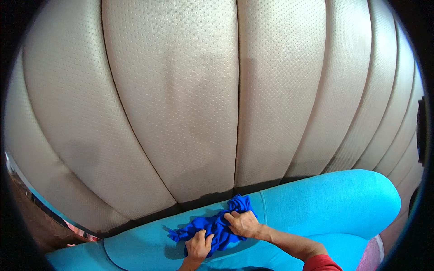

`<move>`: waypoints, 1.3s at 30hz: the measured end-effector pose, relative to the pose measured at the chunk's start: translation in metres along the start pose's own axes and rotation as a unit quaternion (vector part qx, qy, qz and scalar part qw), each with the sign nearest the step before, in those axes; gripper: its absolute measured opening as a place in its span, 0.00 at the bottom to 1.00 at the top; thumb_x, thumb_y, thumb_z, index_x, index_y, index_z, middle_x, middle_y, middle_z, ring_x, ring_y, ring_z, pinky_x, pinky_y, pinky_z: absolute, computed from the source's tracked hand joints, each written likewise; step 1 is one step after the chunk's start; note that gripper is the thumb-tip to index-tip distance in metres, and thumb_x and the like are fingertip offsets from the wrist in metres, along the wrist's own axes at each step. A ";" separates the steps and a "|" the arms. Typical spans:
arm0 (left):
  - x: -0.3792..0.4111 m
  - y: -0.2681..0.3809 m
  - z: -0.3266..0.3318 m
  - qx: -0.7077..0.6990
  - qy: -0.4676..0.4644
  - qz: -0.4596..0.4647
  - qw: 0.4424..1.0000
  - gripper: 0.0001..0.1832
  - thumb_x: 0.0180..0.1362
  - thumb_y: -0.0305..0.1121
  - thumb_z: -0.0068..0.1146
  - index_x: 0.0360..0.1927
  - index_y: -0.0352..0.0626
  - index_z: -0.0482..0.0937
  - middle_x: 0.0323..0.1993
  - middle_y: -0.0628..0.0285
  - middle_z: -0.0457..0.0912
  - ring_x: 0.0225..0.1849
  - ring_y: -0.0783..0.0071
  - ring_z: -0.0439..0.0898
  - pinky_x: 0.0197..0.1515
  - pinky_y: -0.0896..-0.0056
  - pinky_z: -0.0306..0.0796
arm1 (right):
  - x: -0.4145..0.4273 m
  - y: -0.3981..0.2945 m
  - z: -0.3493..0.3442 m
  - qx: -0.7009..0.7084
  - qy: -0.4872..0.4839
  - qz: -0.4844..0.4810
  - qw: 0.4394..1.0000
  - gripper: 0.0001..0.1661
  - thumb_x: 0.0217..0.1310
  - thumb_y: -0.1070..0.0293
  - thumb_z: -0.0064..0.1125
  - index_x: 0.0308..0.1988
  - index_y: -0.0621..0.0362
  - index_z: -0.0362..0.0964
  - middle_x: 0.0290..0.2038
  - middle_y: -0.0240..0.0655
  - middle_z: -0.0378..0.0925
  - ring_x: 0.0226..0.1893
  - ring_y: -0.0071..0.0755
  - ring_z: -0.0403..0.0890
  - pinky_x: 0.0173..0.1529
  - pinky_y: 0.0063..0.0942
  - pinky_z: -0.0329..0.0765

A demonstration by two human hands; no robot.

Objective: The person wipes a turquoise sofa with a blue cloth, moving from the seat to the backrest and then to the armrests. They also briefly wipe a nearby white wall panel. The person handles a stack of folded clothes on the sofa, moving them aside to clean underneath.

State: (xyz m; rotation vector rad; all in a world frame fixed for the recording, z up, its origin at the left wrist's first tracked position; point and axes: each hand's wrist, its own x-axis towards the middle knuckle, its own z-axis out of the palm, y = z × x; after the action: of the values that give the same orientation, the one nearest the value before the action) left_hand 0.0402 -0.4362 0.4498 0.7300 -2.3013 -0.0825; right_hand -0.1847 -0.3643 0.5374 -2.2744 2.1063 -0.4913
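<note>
A bunched, twisted royal-blue cloth (217, 225) lies over the top of a turquoise upholstered backrest (318, 203). My right hand (242, 223) grips the cloth's upper right part, fingers curled into the folds. At its lower left part, my left hand (198, 244) has hold of the fabric between thumb and fingers. Folds hide some of the fingertips. One loose end of the cloth points left and casts a shadow on the turquoise fabric.
A tall padded panel (190, 101) of beige, dimpled upholstery with vertical channels rises right behind the backrest. Darker patches mark its surface. Brown flooring (32, 210) shows at the lower left, a pink surface (371, 254) at the lower right. A dark object (422, 132) stands at the right rim.
</note>
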 end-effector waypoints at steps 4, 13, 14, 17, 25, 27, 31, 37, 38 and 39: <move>0.017 0.013 -0.013 -0.005 -0.142 -0.030 0.989 0.11 0.59 0.38 0.60 0.36 0.42 0.76 0.27 0.52 0.83 0.25 0.55 0.83 0.24 0.58 0.76 | 0.006 0.009 -0.008 -0.029 -0.017 -0.043 0.999 0.15 0.55 0.65 0.59 0.44 0.54 0.72 0.29 0.40 0.78 0.25 0.46 0.82 0.24 0.41 0.77; 0.171 0.027 -0.055 -0.210 -0.371 -0.053 0.903 0.15 0.60 0.41 0.60 0.28 0.38 0.78 0.27 0.52 0.83 0.29 0.62 0.82 0.33 0.56 0.74 | 0.049 0.071 -0.107 0.021 -0.182 0.044 0.982 0.19 0.58 0.61 0.61 0.49 0.56 0.78 0.39 0.48 0.83 0.44 0.53 0.84 0.47 0.44 0.81; 0.200 0.032 -0.071 -0.206 -0.397 -0.073 0.892 0.13 0.62 0.40 0.59 0.31 0.41 0.79 0.26 0.64 0.80 0.30 0.77 0.76 0.33 0.66 0.74 | 0.058 0.079 -0.125 0.076 -0.156 0.040 0.984 0.20 0.59 0.60 0.62 0.50 0.56 0.78 0.41 0.49 0.83 0.45 0.52 0.84 0.49 0.44 0.81; 0.295 0.055 -0.110 -0.175 -0.288 -0.068 0.939 0.14 0.60 0.39 0.57 0.25 0.40 0.77 0.21 0.55 0.79 0.25 0.74 0.76 0.28 0.61 0.71 | 0.080 0.106 -0.198 0.145 -0.059 0.069 0.985 0.22 0.60 0.58 0.63 0.51 0.59 0.78 0.45 0.50 0.82 0.45 0.47 0.83 0.52 0.42 0.80; 0.495 0.153 -0.355 0.221 0.364 0.264 0.866 0.13 0.68 0.38 0.51 0.34 0.39 0.77 0.23 0.49 0.81 0.25 0.54 0.83 0.28 0.56 0.74 | 0.141 0.037 -0.482 -0.060 0.568 -0.080 0.817 0.09 0.60 0.66 0.58 0.38 0.58 0.76 0.27 0.48 0.81 0.27 0.54 0.82 0.35 0.47 0.78; 0.486 0.167 -0.372 0.212 0.437 0.278 0.829 0.09 0.67 0.37 0.54 0.34 0.42 0.76 0.20 0.53 0.78 0.23 0.56 0.82 0.25 0.60 0.73 | 0.166 0.007 -0.491 -0.068 0.651 -0.123 0.746 0.09 0.62 0.61 0.58 0.37 0.54 0.73 0.27 0.50 0.80 0.30 0.57 0.82 0.34 0.50 0.76; 0.483 0.096 -0.322 0.291 0.424 0.253 0.820 0.09 0.66 0.37 0.54 0.32 0.44 0.74 0.26 0.56 0.79 0.25 0.54 0.80 0.25 0.57 0.73 | 0.221 0.020 -0.428 -0.088 0.584 -0.104 0.800 0.10 0.64 0.64 0.56 0.44 0.53 0.70 0.34 0.49 0.79 0.32 0.56 0.82 0.32 0.51 0.76; 0.405 -0.001 -0.223 0.301 0.317 0.260 0.861 0.09 0.61 0.31 0.60 0.30 0.42 0.72 0.24 0.58 0.70 0.21 0.64 0.77 0.20 0.66 0.72 | 0.219 0.027 -0.288 -0.062 0.505 -0.123 0.852 0.17 0.49 0.75 0.60 0.42 0.53 0.69 0.34 0.40 0.71 0.35 0.49 0.78 0.34 0.44 0.76; 0.399 -0.005 -0.218 0.291 0.337 0.273 0.853 0.08 0.61 0.30 0.59 0.30 0.43 0.72 0.23 0.60 0.69 0.20 0.67 0.77 0.18 0.69 0.71 | 0.217 0.030 -0.279 -0.074 0.499 -0.145 0.851 0.18 0.47 0.76 0.61 0.42 0.53 0.69 0.34 0.39 0.70 0.34 0.48 0.78 0.34 0.42 0.76; 0.399 -0.010 -0.216 0.288 0.341 0.286 0.848 0.08 0.61 0.30 0.59 0.30 0.43 0.72 0.23 0.60 0.69 0.20 0.68 0.76 0.17 0.69 0.71 | 0.218 0.034 -0.276 -0.090 0.509 -0.160 0.841 0.19 0.45 0.77 0.60 0.41 0.54 0.70 0.33 0.39 0.69 0.34 0.47 0.77 0.34 0.41 0.76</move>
State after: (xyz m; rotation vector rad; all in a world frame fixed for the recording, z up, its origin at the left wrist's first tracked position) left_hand -0.0497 -0.6232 0.8538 0.2333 -1.7257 1.0204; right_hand -0.2698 -0.5226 0.8421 -2.8460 2.0712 -1.9679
